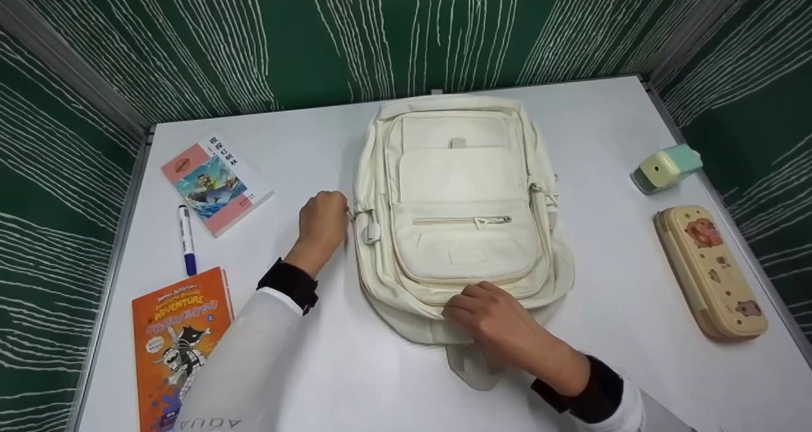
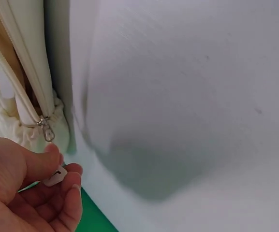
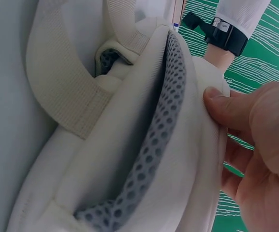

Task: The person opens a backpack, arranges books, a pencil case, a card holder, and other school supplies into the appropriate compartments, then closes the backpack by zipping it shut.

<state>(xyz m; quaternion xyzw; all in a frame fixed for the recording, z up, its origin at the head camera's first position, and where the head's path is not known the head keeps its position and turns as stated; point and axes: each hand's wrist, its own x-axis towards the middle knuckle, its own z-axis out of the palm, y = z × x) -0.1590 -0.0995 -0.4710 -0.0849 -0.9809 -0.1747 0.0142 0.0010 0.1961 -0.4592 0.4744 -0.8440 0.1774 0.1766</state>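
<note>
A cream backpack (image 1: 463, 175) lies on its back in the head view, front pocket facing up. At its left side, my left hand (image 1: 322, 221) pinches a small white zipper pull (image 2: 56, 177) between thumb and fingers. In the left wrist view that pull hangs from a metal slider (image 2: 46, 128), and the zip is parted above it, showing tan lining. My right hand (image 1: 495, 321) grips the near edge of the bag, thumb on one face and fingers behind it. A grey mesh-lined opening (image 3: 149, 145) and webbing straps (image 3: 62, 82) show beside the right hand.
On the left of the white table (image 1: 380, 387) are a pink-covered book (image 1: 216, 184), a marker (image 1: 186, 238) and an orange book (image 1: 181, 343). To the right lie a green pencil sharpener (image 1: 666, 167) and a beige pencil case (image 1: 710, 273). Green walls surround the table's back and sides.
</note>
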